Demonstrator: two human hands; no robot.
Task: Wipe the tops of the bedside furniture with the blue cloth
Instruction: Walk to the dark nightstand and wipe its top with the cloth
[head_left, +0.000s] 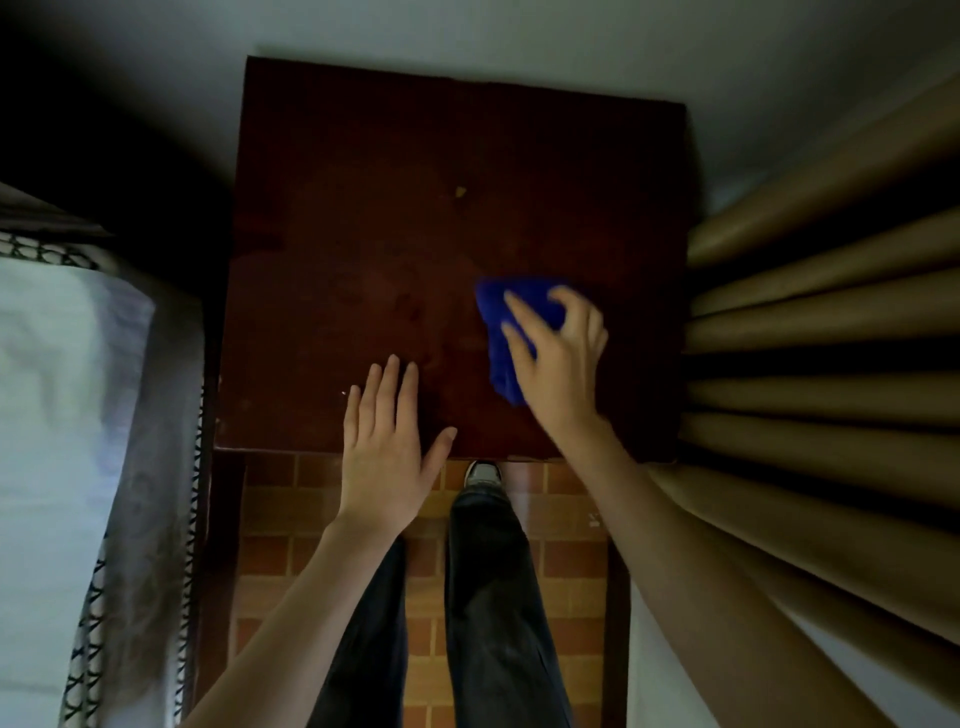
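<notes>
Apparently pressing, the right hand (558, 353) grips the blue cloth (511, 332) on the nightstand (415, 234); left hand (387, 441) lies spread flat.

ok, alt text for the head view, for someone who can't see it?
Looking down, a person's right hand presses a bunched blue cloth onto a dark wooden bedside table top, while the left hand lies flat and open near its front edge. A bed lies left, tan curtains right, tiled floor below.

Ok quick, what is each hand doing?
Left hand: open, flat, holding nothing.
Right hand: closed on the blue cloth on the dark wooden top.
</notes>
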